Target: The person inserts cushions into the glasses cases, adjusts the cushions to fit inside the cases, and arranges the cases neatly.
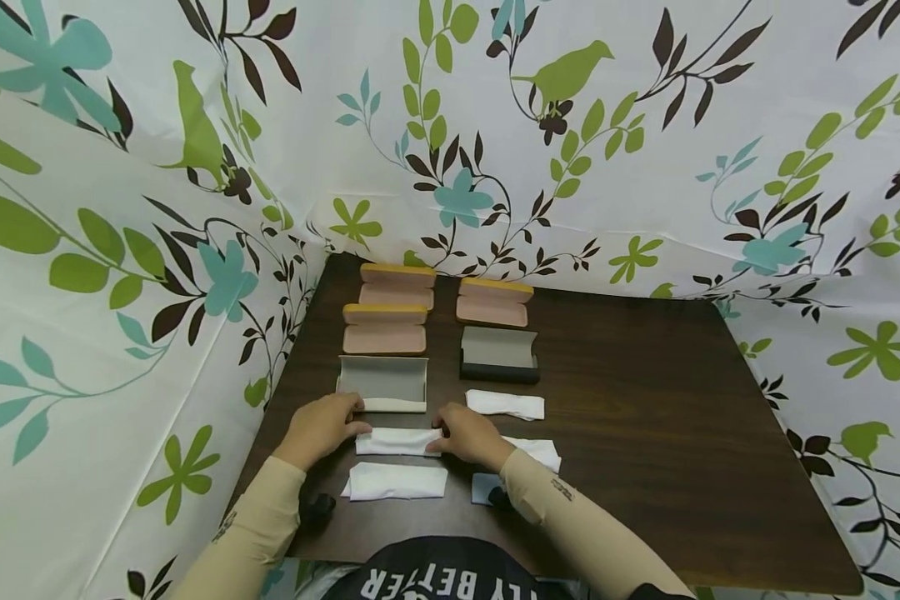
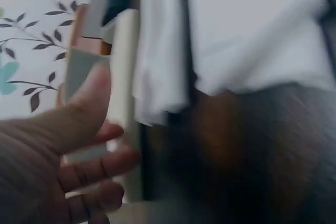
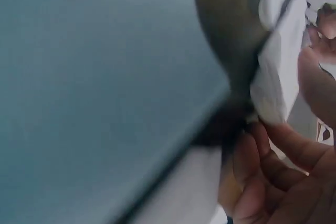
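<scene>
One folded white cloth (image 1: 396,442) lies lengthwise left-to-right between the empty left hand (image 1: 321,428) and right hand (image 1: 471,435), whose grip I cannot tell.

the black garment (image 1: 435,550) reads "better" in white, while print (image 1: 562,489) on the tan sleeves (image 1: 596,521) is illegible.

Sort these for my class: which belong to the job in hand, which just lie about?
Job, seemingly:
white cloth between left hand and right hand
cream-edged open case, possibly

Apparently lying by:
yellow-edged cases
dark open case
other white cloths
blue cloth
</scene>
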